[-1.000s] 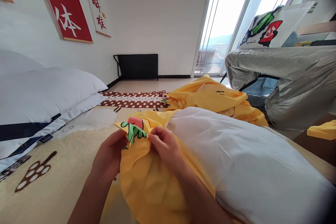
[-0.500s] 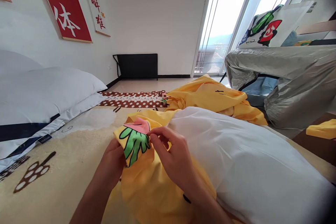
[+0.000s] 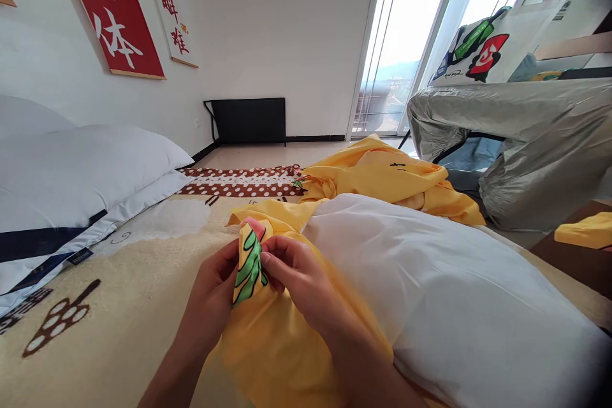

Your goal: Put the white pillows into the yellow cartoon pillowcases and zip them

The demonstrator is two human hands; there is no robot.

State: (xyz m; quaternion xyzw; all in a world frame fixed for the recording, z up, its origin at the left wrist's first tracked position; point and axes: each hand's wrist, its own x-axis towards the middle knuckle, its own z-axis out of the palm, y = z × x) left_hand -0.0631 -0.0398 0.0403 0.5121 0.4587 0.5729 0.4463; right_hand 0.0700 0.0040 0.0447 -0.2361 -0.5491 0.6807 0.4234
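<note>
My left hand (image 3: 214, 287) pinches the edge of a yellow pillowcase (image 3: 277, 350), at a corner printed with green leaves and a pink patch. Close beside it, my right hand (image 3: 299, 277) grips the same printed edge between thumb and fingers. The corner is folded narrow between the two hands, and some fingertips are hidden behind the cloth. A plump white pillow (image 3: 440, 293) lies against the pillowcase on the right; whether part of it sits inside the case I cannot tell.
Beyond the pillow lies a heap of yellow cloth (image 3: 377, 172). White pillows with dark bands (image 3: 90, 172) rest at the left on the cream patterned blanket (image 3: 143, 319). At the right stands furniture under a silver cover (image 3: 535, 140). A black folded panel (image 3: 248, 121) leans on the far wall.
The printed corner has turned and folded narrower, showing less of the leaves. My left hand has moved right and my right hand slightly left, bringing them closer together.
</note>
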